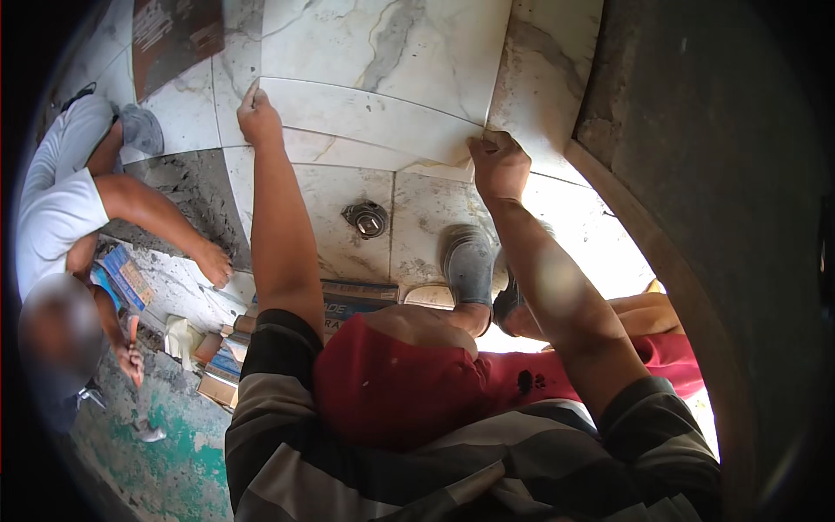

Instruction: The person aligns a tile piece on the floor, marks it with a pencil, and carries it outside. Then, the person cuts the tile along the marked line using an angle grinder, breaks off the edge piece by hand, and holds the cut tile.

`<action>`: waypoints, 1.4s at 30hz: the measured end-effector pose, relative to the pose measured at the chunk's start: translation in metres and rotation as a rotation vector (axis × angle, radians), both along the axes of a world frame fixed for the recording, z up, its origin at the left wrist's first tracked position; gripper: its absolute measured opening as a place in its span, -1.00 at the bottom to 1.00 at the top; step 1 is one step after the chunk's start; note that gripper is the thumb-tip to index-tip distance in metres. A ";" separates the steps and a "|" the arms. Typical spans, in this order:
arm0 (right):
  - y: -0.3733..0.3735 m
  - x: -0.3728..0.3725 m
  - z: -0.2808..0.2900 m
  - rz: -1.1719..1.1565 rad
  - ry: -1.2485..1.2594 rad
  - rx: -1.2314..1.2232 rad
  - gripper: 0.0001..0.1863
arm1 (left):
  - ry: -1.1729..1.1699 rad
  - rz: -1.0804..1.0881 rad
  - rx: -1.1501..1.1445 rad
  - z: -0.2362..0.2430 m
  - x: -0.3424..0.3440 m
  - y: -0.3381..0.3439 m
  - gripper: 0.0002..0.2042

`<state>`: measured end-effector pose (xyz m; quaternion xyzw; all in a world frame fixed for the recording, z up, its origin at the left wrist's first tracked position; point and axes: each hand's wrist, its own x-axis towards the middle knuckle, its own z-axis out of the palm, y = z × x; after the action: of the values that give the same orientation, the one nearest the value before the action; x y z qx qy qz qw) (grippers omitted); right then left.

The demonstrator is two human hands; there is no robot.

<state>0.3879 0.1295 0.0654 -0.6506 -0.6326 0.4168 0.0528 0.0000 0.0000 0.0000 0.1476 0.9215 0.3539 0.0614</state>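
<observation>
The left hand (259,120), its forearm pointing nearly to twelve o'clock, is extending its index finger at the left end of a long, narrow, white marbled tile strip (374,122). The right hand (501,165), its forearm slanting toward eleven, is curling its fingers narrowly at the strip's right end. Whether either is gripping, I cannot tell. The strip is lying near twelve o'clock; a rounded black-and-silver tape measure (366,219) is resting at its six. Toward nine, a white-clothed co-worker (65,217) is holding an orange-handled tool (134,329).
</observation>
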 end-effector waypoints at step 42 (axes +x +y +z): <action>0.000 -0.003 0.004 0.009 -0.016 -0.011 -0.65 | 0.230 -0.241 -0.575 0.070 0.132 0.036 -0.17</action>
<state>0.3850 0.1295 0.0689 -0.6515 -0.6336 0.4151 0.0423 0.1315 0.0357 0.0698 0.2713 0.9604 0.0503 0.0378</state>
